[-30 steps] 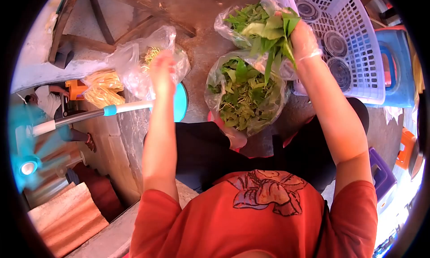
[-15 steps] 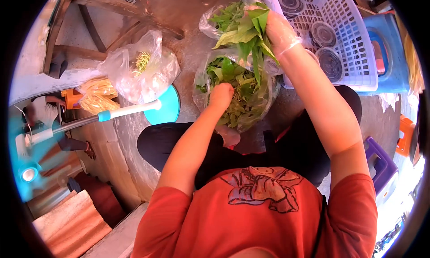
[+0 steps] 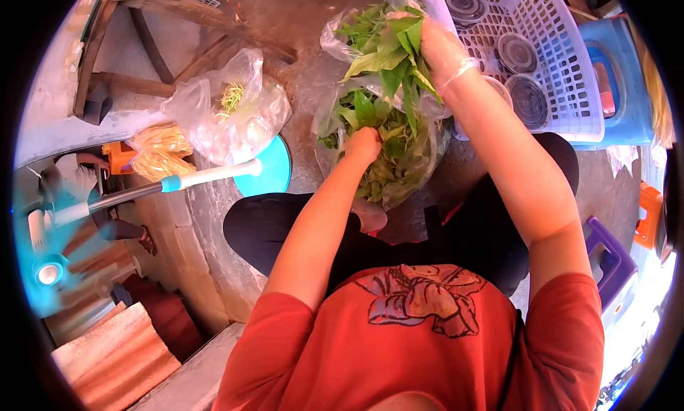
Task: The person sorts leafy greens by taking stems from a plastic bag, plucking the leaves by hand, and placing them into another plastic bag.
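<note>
Right grip: my right hand (image 3: 436, 46) is closed around a bunch of leaves (image 3: 390, 59), just beyond the big leaf bag (image 3: 429, 154), the tips drooping over its far edge.
Left grip: my left hand (image 3: 363, 146) is at the left part of the big leaf bag, knuckles up over the loose leaves (image 3: 392, 144); its fingertips are hidden, so I cannot tell whether it pinches any.
Gathered so far: one good handful, by my judgement, all of it in the right grip.
Leaves left: plenty, I'd say; the big leaf bag looks well filled with loose ones.
Far bag: a second clear bag (image 3: 335, 42), just beyond the big leaf bag, has more leaves at its mouth; whether they are finished or waiting, I cannot tell.
Stem bag: left of the big leaf bag, well apart, a plastic bag (image 3: 206, 129) holds a small heap of thin stems (image 3: 230, 99), seemingly set aside.
</note>
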### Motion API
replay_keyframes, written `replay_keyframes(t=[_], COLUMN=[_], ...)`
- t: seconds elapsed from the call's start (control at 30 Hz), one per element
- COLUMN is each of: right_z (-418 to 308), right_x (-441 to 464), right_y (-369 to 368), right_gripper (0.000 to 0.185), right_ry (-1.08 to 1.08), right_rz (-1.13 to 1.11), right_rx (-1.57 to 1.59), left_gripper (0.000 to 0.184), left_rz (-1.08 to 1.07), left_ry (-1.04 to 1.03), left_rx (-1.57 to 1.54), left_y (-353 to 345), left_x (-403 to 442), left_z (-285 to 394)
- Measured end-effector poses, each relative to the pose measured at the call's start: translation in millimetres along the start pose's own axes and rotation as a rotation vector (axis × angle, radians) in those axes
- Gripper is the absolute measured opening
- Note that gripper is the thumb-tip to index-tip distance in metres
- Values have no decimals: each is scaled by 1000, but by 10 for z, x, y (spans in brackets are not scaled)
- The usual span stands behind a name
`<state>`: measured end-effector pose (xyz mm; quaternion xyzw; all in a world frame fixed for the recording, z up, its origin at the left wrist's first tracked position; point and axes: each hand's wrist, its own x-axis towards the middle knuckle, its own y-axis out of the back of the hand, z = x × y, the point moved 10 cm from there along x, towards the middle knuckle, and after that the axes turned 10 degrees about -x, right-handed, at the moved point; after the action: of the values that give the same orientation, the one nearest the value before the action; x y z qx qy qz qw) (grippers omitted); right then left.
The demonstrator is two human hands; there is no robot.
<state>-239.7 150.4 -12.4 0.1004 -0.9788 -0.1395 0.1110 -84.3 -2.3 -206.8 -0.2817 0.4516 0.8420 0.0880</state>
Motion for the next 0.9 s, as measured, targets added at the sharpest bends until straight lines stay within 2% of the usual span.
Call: replay_keyframes(t=[0.07,0.13,0.2,0.27,0.37,0.5,0.6,0.7,0.73,0.87,0.9], right_z=[-178,59,37,-406,-356,-375,-364,-450,-528,-798,-733], right_x=[-243,-90,-119,-262,-292,-351,-370,-366,-311,-483,-574], right_y=[-52,-35,1,20,19,-9,-9,-32,3,-417,-557], right_gripper=[22,18,18,18,21,21,21,33,36,51,48], right_ry=[-502,-345,-327,-431,-556,-545,-514,-454,-327,86,29], right_rz=[-70,-72,-82,-110,17,-36,-68,-181,-215,-573,-672], right_rx=[638,478,537,823,837,771,673,451,165,-298,-178], left_gripper=[17,17,15,15,13,13,17,18,19,17,17], left_rz=[-125,-132,-87,35,158,-54,-79,-101,-107,-44,-27], left_ry=[16,-91,-168,-265,-484,-117,-153,-193,-210,-207,-229], left_rx=[-112,-175,-188,-186,-260,-852,-970,-1108,-1153,-1235,-1228], left_y=[-164,53,436,889,1464,1457,1484,1492,1506,1599,1638], left_x=[50,-126,-389,-648,-1013,-1014,-1109,-1137,-1141,-1171,-1181], left_z=[-147,23,230,392,575,251,319,313,301,306,336])
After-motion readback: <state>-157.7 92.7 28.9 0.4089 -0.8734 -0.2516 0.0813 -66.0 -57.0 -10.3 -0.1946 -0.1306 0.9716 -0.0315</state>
